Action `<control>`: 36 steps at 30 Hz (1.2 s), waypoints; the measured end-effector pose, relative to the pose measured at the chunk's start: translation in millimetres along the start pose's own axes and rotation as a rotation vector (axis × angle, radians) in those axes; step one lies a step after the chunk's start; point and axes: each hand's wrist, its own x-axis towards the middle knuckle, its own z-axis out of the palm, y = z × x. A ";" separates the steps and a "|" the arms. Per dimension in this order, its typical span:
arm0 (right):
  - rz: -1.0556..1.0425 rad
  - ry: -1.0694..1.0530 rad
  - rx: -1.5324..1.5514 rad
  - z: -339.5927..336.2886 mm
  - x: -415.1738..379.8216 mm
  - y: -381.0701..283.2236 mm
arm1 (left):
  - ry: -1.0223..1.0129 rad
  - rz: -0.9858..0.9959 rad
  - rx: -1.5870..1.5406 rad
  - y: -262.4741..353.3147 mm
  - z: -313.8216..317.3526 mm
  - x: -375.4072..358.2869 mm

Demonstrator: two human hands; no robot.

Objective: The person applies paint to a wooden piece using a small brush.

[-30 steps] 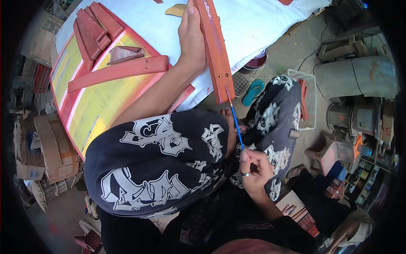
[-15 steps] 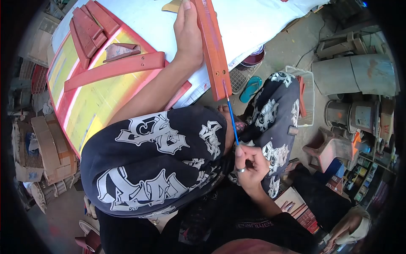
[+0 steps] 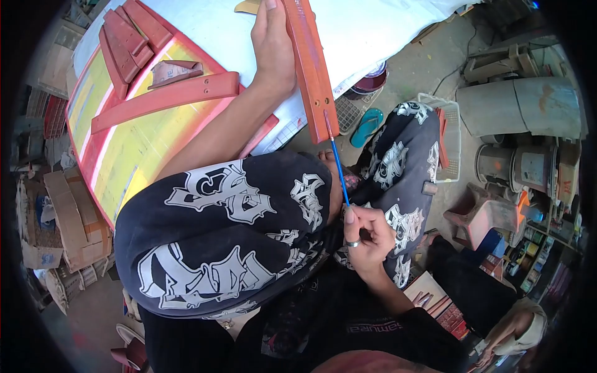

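My left hand (image 3: 273, 53) grips a long reddish-brown wooden piece (image 3: 309, 71) by its edge, at the top of the view. Two small holes show near the piece's lower end. My right hand (image 3: 368, 235), with a ring on one finger, pinches a thin blue-handled paintbrush (image 3: 340, 166) near the back of its handle. The brush tip touches the lower end of the piece, where a darker purplish streak runs along the surface. More reddish wooden pieces (image 3: 168, 101) lie on the yellow and red board (image 3: 143, 149) at the left, beside a folded sandpaper sheet (image 3: 176, 73).
White sheeting (image 3: 367, 31) covers the surface ahead. A dark-stained bucket (image 3: 372, 81) and a teal flip-flop (image 3: 367, 127) are on the floor near a white plastic basket (image 3: 449, 146). Cardboard boxes (image 3: 78, 217) stand at left. Another person's arm (image 3: 507, 336) shows at lower right.
The brush tip has shifted slightly upward and left along with the wooden piece in the view. Both hands keep their holds.
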 end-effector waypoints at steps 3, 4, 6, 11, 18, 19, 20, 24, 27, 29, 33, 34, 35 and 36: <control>-0.024 0.017 0.026 2.5 -1.7 1.1 | -0.023 0.015 -0.006 -0.5 -3.1 2.1; -0.020 0.018 0.024 2.1 -1.9 1.5 | -0.023 0.007 -0.006 -0.9 -3.7 1.8; -0.006 0.001 0.019 -0.2 1.8 0.8 | -0.020 -0.012 -0.006 -1.7 -2.6 -0.2; -0.007 0.007 0.061 1.9 -0.4 2.3 | -0.002 0.011 -0.026 -1.3 -1.5 2.7; 0.054 0.008 0.049 3.9 3.4 1.0 | -0.011 -0.028 -0.047 0.8 -2.2 0.9; 0.038 0.022 0.078 3.6 2.6 2.3 | -0.008 -0.018 -0.052 -0.4 -2.3 2.1; 0.026 0.036 0.104 2.2 0.7 3.9 | -0.004 -0.011 -0.059 -1.8 -2.7 2.5; 0.029 0.091 0.159 4.3 13.8 4.0 | -0.025 -0.014 -0.086 -4.2 -4.0 1.5; -0.060 0.110 0.085 11.3 37.8 2.1 | -0.044 -0.011 -0.069 -0.5 -2.1 0.6; -0.134 0.109 0.077 17.0 47.7 3.2 | -0.044 -0.020 -0.077 0.5 -1.5 -0.3; -0.083 0.057 0.058 20.9 52.4 5.4 | -0.024 -0.023 -0.049 1.7 -0.4 -0.4; -0.079 0.047 0.057 21.0 52.5 5.9 | -0.021 -0.007 -0.045 -0.4 -1.1 1.5; -0.074 0.039 0.056 20.4 52.4 6.6 | -0.018 0.008 -0.041 -1.6 -1.7 1.9; -0.069 0.031 0.054 19.8 51.9 7.2 | -0.020 0.002 -0.033 -1.8 -2.4 1.0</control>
